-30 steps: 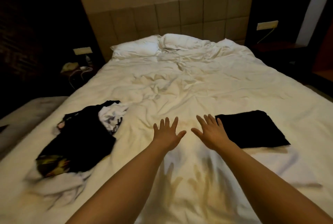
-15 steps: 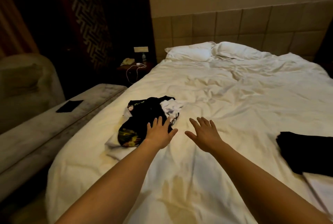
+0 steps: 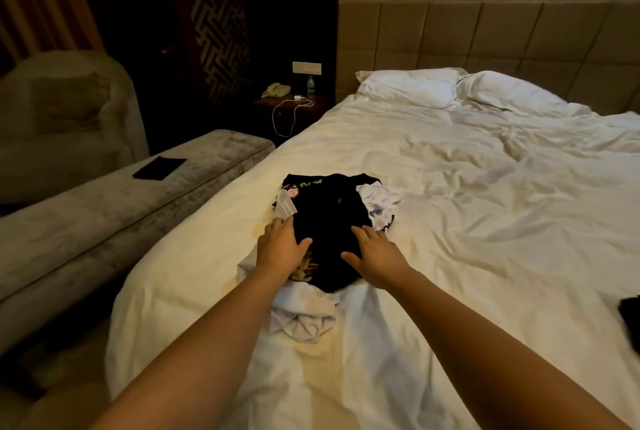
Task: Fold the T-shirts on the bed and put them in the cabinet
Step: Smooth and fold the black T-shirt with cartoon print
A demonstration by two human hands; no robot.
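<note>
Black T-shirt (image 3: 329,218) tops the rumpled pile (image 3: 304,322) at the near left of the bed (image 3: 485,239). Left hand (image 3: 282,248) and right hand (image 3: 375,256) rest flat on it, fingers spread, gripping nothing. Picking the next shirt seems underway (folding not begun); next, lift one free.

Open sheet on the bed (image 3: 485,222) is seen right of the right hand (image 3: 375,256); passage left of the left hand (image 3: 282,246) is bounded by a bench (image 3: 104,222).

We see a crumpled heap of T-shirts (image 3: 329,222), black on top, white beneath, lying under and just beyond our fingers (image 3: 363,234).
</note>
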